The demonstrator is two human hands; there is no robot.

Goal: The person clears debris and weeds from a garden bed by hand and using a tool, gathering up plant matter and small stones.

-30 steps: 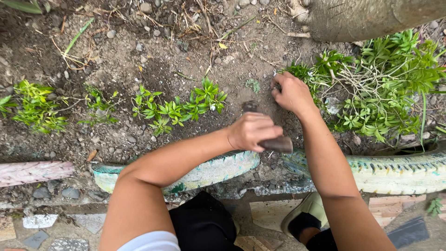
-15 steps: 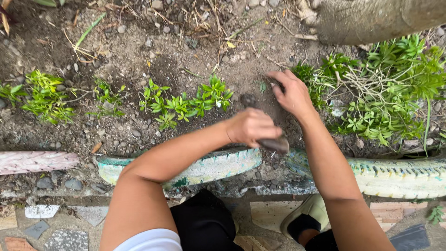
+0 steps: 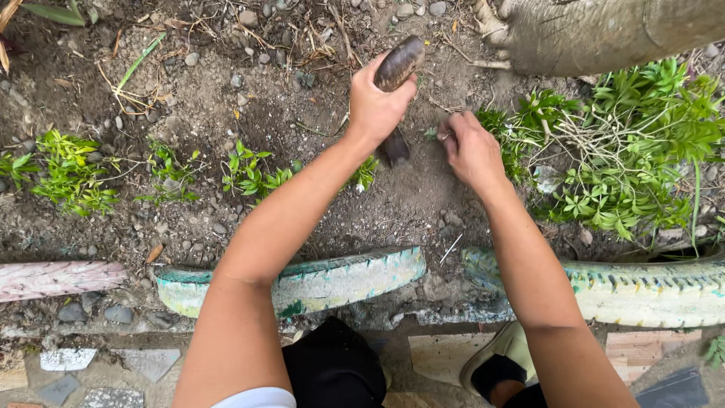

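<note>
My left hand (image 3: 375,106) is closed around a dark trowel (image 3: 398,66), its handle end sticking up past my fingers and its blade (image 3: 394,147) pointing down into the soil just below my fist. My right hand (image 3: 470,149) rests on the soil right beside it, fingers bent, at the edge of a bushy green plant (image 3: 619,151). I cannot tell whether the right fingers pinch anything. A row of small green seedlings (image 3: 253,172) grows to the left of my left arm.
Painted half-buried tyres (image 3: 317,279) (image 3: 649,283) edge the bed near me, with a pinkish one (image 3: 53,278) at left. A thick tree trunk (image 3: 604,30) lies at top right. Stones and dry twigs (image 3: 226,53) litter the soil; paving is under my feet.
My left hand has gone from near the tyre edge forward into the bed, and the trowel now stands upright in the soil. My right hand stays beside the bushy plant.
</note>
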